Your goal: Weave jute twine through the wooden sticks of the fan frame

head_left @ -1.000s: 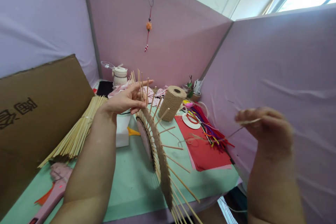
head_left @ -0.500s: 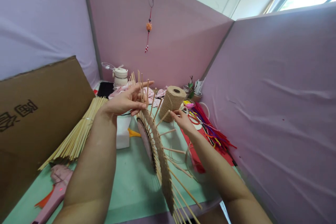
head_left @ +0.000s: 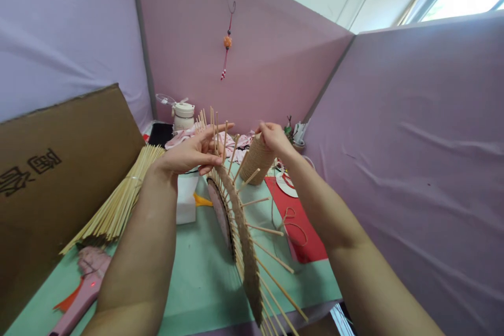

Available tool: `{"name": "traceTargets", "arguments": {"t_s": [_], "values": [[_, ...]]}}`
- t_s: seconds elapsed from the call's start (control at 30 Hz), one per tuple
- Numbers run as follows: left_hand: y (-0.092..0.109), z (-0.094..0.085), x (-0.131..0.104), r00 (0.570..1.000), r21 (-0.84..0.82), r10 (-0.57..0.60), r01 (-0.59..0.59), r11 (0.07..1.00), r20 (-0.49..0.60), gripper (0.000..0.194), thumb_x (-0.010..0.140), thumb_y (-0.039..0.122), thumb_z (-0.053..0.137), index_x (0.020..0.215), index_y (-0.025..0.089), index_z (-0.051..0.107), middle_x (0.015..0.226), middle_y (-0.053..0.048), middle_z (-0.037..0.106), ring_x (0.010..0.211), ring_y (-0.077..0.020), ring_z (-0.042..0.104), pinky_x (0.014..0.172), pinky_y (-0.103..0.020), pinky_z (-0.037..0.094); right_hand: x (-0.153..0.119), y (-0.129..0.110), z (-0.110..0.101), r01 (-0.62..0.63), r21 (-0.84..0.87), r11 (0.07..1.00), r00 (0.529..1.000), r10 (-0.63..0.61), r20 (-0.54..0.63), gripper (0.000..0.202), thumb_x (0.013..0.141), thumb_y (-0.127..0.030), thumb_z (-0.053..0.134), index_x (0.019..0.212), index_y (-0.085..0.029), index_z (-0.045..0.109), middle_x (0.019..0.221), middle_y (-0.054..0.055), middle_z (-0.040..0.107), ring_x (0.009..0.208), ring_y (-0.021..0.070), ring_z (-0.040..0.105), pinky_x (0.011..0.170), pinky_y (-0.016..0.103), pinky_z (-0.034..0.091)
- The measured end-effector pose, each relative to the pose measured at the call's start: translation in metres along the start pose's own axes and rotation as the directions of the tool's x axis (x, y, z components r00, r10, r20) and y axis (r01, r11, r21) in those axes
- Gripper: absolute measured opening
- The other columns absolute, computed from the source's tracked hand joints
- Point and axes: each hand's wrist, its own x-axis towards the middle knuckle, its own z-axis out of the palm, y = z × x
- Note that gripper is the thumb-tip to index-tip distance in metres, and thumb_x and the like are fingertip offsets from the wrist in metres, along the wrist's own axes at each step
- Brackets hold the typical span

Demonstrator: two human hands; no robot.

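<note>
A half-woven basket (head_left: 246, 252) stands on its side, with a ring of thin wooden sticks, a twine-woven band and a round pinkish base (head_left: 220, 212). My left hand (head_left: 192, 151) grips the upper edge of the band between thumb and fingers, the index finger stretched out among the sticks. In front of the twine spool (head_left: 255, 160) my right hand (head_left: 273, 136) is raised, its fingertips pinched together. A strand of twine (head_left: 272, 210) hangs below that hand and loops over the red sheet; the exact grip is too small to see.
A bundle of sticks (head_left: 118, 194) lies at left before a cardboard sheet (head_left: 66, 168). The pink glue gun (head_left: 84, 294) rests front left. A lidded cup (head_left: 184, 115) and pink cloth stand behind. At right lies a red sheet (head_left: 311, 241).
My right hand has risen from the stick ends to the top of the spool, drawing the twine up. My left hand keeps its hold on the basket.
</note>
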Motion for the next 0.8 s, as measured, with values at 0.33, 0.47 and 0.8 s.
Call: {"name": "traceTargets", "arguments": {"t_s": [0.33, 0.47, 0.8], "values": [[-0.003, 0.001, 0.002, 1.0, 0.005, 0.0, 0.0, 1.0, -0.014, 0.094, 0.074, 0.012, 0.074, 0.151, 0.022, 0.02, 0.072, 0.002, 0.06, 0.042, -0.0018, 0.046, 0.037, -0.012, 0.035, 0.026, 0.04, -0.063, 0.08, -0.031, 0.996, 0.951, -0.086, -0.299, 0.028, 0.09, -0.035, 0.041, 0.07, -0.019, 0.053, 0.07, -0.001, 0.057, 0.061, 0.011, 0.049, 0.061, 0.023, 0.039], [0.0, 0.001, 0.0, 1.0, -0.004, -0.014, 0.014, 1.0, -0.022, 0.095, 0.075, 0.014, 0.073, 0.151, 0.022, 0.018, 0.074, 0.002, 0.06, 0.043, -0.0022, 0.047, 0.038, -0.012, 0.036, 0.029, 0.061, -0.036, 0.105, -0.246, 0.964, 0.956, -0.166, -0.242, 0.029, 0.089, -0.032, 0.037, 0.067, -0.019, 0.051, 0.076, 0.003, 0.062, 0.075, 0.0155, 0.053, 0.074, 0.027, 0.04], [-0.002, 0.0, 0.001, 1.0, 0.013, -0.017, 0.017, 1.0, -0.021, 0.093, 0.075, 0.015, 0.073, 0.15, 0.024, 0.02, 0.075, 0.002, 0.061, 0.044, -0.0023, 0.047, 0.038, -0.013, 0.035, -0.001, 0.044, -0.007, 0.215, -0.618, 0.756, 0.927, -0.357, -0.115, 0.032, 0.09, -0.03, 0.037, 0.064, -0.02, 0.051, 0.078, 0.008, 0.061, 0.077, 0.0195, 0.052, 0.078, 0.031, 0.037]]}}
